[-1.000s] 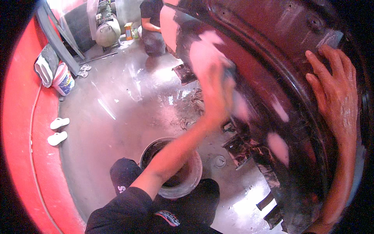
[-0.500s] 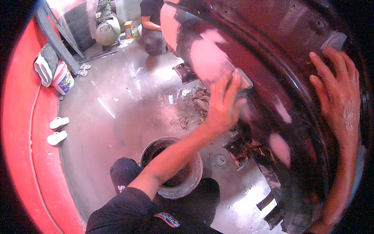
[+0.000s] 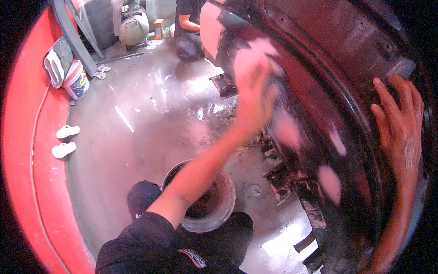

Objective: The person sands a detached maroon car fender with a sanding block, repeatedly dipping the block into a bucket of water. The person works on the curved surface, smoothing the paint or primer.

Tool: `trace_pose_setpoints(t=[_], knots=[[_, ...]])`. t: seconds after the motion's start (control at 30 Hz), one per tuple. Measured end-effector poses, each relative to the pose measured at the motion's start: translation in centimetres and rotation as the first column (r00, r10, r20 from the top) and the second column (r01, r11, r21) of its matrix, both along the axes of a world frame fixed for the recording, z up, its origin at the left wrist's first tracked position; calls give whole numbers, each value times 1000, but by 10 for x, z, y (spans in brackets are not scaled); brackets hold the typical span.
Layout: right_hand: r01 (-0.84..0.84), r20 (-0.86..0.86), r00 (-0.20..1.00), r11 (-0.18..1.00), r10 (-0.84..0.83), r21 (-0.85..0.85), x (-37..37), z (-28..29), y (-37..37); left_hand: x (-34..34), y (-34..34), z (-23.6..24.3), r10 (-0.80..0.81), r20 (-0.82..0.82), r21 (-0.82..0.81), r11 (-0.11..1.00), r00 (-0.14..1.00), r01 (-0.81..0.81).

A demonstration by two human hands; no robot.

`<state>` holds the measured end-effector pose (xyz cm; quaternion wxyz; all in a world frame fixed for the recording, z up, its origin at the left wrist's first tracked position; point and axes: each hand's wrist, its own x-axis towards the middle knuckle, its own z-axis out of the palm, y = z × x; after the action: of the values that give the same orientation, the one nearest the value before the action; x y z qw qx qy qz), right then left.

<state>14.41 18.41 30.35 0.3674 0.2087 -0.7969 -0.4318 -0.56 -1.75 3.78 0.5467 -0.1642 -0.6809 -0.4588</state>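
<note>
right hand (image 3: 401,123) at 3 o'clock, fingers spread on the glossy dark maroon curved panel (image 3: 315,105), nothing held. left hand (image 3: 258,98) is nearer the patch, blurred, fingers bunched over a flat pale pad (image 3: 275,68). matte pale-pink rounded patch (image 3: 244,59) lies at 11 o'clock from the left fingers, partly covered; panel's long axis runs 11 to 5.
</note>
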Motion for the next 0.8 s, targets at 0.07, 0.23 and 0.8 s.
trace_pose_setpoints(t=[0.07,0.23,0.8], knots=[[-18,11,1000,1000,19,-24,-1,-2,-6,-51,-44,24,29,3,110,994,1000,-29],[-39,36,999,999,40,-38,-7,-8,-10,-24,-34,14,50,61,132,990,997,-58],[-46,-1,999,999,46,25,-1,1,-6,-26,-38,21,-24,-15,-5,1000,1000,24]])
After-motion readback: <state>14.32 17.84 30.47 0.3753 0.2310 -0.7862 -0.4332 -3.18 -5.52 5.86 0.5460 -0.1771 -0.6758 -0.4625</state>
